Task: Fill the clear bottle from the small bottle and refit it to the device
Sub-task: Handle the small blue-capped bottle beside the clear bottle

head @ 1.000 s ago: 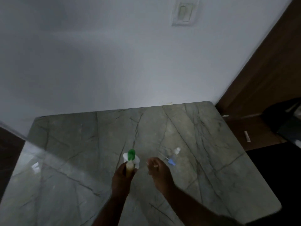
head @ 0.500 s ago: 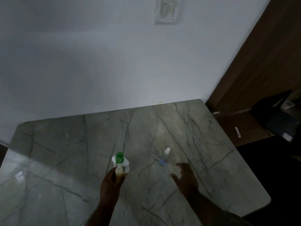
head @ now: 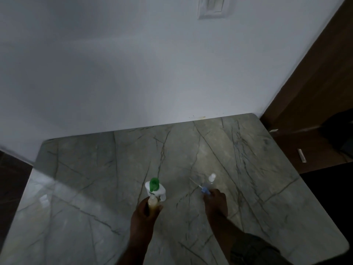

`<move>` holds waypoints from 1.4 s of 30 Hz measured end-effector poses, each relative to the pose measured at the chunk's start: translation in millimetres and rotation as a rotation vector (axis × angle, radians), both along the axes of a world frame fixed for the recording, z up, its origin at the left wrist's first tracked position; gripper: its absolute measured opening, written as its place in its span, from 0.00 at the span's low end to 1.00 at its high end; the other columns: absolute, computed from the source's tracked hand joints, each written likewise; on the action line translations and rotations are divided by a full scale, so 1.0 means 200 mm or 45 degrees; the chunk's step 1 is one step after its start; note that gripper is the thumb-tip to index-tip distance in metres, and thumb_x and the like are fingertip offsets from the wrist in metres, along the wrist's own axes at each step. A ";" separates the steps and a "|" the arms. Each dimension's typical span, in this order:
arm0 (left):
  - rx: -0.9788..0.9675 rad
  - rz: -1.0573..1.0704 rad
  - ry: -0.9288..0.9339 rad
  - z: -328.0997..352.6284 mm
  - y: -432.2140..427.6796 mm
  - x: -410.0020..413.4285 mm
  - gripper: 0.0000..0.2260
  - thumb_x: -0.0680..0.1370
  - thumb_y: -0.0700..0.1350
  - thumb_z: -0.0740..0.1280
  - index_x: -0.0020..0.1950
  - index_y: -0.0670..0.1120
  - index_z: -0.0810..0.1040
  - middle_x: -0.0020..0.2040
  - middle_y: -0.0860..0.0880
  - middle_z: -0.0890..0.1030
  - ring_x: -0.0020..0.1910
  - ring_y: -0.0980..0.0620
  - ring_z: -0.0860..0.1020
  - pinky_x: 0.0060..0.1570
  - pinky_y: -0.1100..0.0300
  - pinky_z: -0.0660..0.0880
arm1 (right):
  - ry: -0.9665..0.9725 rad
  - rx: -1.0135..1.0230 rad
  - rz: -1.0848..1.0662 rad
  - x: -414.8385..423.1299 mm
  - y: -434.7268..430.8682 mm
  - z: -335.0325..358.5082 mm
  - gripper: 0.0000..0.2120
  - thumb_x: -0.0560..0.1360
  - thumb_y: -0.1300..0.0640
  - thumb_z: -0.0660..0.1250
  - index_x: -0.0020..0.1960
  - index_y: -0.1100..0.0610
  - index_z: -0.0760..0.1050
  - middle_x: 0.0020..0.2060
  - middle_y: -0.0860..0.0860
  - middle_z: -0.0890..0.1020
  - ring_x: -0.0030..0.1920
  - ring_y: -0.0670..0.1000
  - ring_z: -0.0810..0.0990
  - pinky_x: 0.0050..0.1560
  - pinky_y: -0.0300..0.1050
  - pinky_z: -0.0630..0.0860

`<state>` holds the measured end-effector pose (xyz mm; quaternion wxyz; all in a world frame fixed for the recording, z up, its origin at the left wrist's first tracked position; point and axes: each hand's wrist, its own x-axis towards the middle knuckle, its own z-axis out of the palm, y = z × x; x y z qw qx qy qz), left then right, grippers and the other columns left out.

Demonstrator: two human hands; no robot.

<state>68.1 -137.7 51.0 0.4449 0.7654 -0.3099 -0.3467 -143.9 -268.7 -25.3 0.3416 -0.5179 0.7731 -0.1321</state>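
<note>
Olive cloth of 1 sleeve [head: 254,251] covers the right forearm at the near edge. Ahead of it, the right hand [head: 215,202] curls its fingertips onto the blue-banded lower end of the clear bottle [head: 209,183], apparently pinching it to take it up for filling. The bottle's white cap points away from the person. The left hand [head: 146,213] wraps fingers and thumb round what I take to be the small bottle [head: 152,202], which holds yellowish liquid. It is kept upright, likely so nothing spills. Just beyond, touching that bottle's neck, is the white device [head: 155,190] with its green top. Whether the 2 are joined I cannot tell. A thin pale rod [head: 193,182] lies on the counter [head: 95,178] just beside the clear bottle. Counted: 2 hands, 2 bottles, 1 device, 1 rod. Farthest off is 1 switch plate [head: 212,6] on the wall.
</note>
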 end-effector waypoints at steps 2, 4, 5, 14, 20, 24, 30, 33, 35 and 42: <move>0.000 -0.002 0.009 0.00 0.01 0.00 0.16 0.70 0.43 0.78 0.45 0.65 0.80 0.43 0.60 0.85 0.43 0.63 0.82 0.43 0.64 0.76 | 0.033 0.006 -0.008 0.01 0.01 -0.02 0.14 0.77 0.44 0.63 0.57 0.51 0.78 0.50 0.54 0.77 0.48 0.54 0.78 0.51 0.49 0.76; 0.005 0.014 0.018 0.00 0.02 0.01 0.16 0.70 0.42 0.78 0.47 0.63 0.79 0.43 0.58 0.85 0.44 0.62 0.82 0.44 0.64 0.75 | 0.093 -0.014 0.022 0.03 0.04 -0.02 0.15 0.78 0.44 0.62 0.56 0.53 0.78 0.49 0.53 0.77 0.46 0.53 0.78 0.47 0.45 0.74; 0.009 0.023 0.020 0.01 0.02 0.01 0.16 0.70 0.42 0.78 0.48 0.62 0.79 0.44 0.57 0.85 0.45 0.60 0.82 0.44 0.64 0.75 | 0.087 -0.023 0.030 0.04 0.06 -0.01 0.15 0.78 0.43 0.62 0.54 0.53 0.78 0.47 0.52 0.77 0.45 0.52 0.77 0.46 0.44 0.73; -0.023 0.010 0.035 0.12 0.05 0.00 0.15 0.70 0.43 0.77 0.52 0.57 0.81 0.46 0.55 0.85 0.47 0.58 0.83 0.47 0.61 0.78 | -0.639 -0.156 0.263 -0.06 0.50 0.36 0.08 0.72 0.58 0.75 0.43 0.46 0.79 0.35 0.51 0.86 0.36 0.50 0.85 0.37 0.46 0.83; -0.074 -0.006 0.013 0.25 0.09 -0.05 0.13 0.70 0.46 0.77 0.54 0.50 0.82 0.45 0.53 0.85 0.45 0.57 0.83 0.45 0.60 0.77 | -0.939 -0.413 0.286 -0.13 0.47 0.90 0.10 0.73 0.55 0.72 0.54 0.48 0.83 0.39 0.54 0.86 0.39 0.52 0.86 0.38 0.40 0.81; -0.119 -0.018 -0.025 0.36 0.09 -0.11 0.14 0.70 0.48 0.77 0.55 0.51 0.82 0.46 0.56 0.85 0.47 0.60 0.83 0.47 0.62 0.78 | -1.076 -0.466 0.355 -0.13 0.39 1.16 0.14 0.76 0.62 0.69 0.57 0.47 0.83 0.43 0.55 0.87 0.42 0.52 0.86 0.41 0.38 0.82; -0.164 -0.058 -0.063 0.52 0.08 -0.17 0.16 0.70 0.49 0.77 0.57 0.51 0.82 0.47 0.56 0.85 0.47 0.64 0.82 0.41 0.76 0.73 | -1.301 -0.138 0.340 -0.06 0.36 1.28 0.11 0.73 0.54 0.70 0.55 0.48 0.83 0.46 0.56 0.86 0.45 0.53 0.86 0.41 0.41 0.81; -0.181 -0.064 -0.066 0.56 0.09 -0.16 0.14 0.70 0.49 0.77 0.55 0.52 0.82 0.45 0.57 0.85 0.45 0.64 0.82 0.40 0.76 0.73 | -1.441 -0.036 0.265 -0.05 0.38 1.25 0.09 0.79 0.56 0.63 0.50 0.54 0.82 0.43 0.56 0.84 0.39 0.53 0.83 0.34 0.42 0.78; -0.188 -0.068 -0.068 0.58 0.10 -0.15 0.13 0.70 0.49 0.77 0.53 0.52 0.82 0.44 0.57 0.85 0.45 0.63 0.82 0.39 0.75 0.73 | -1.362 -0.054 0.200 -0.02 0.39 1.22 0.15 0.82 0.57 0.56 0.45 0.55 0.79 0.39 0.55 0.82 0.34 0.52 0.80 0.28 0.43 0.74; -0.203 -0.118 -0.084 0.63 0.12 -0.16 0.11 0.71 0.50 0.76 0.51 0.58 0.81 0.45 0.58 0.85 0.45 0.61 0.82 0.46 0.59 0.80 | -1.182 -0.289 0.133 0.05 0.37 1.28 0.12 0.80 0.59 0.62 0.43 0.59 0.81 0.37 0.54 0.86 0.35 0.49 0.84 0.28 0.36 0.76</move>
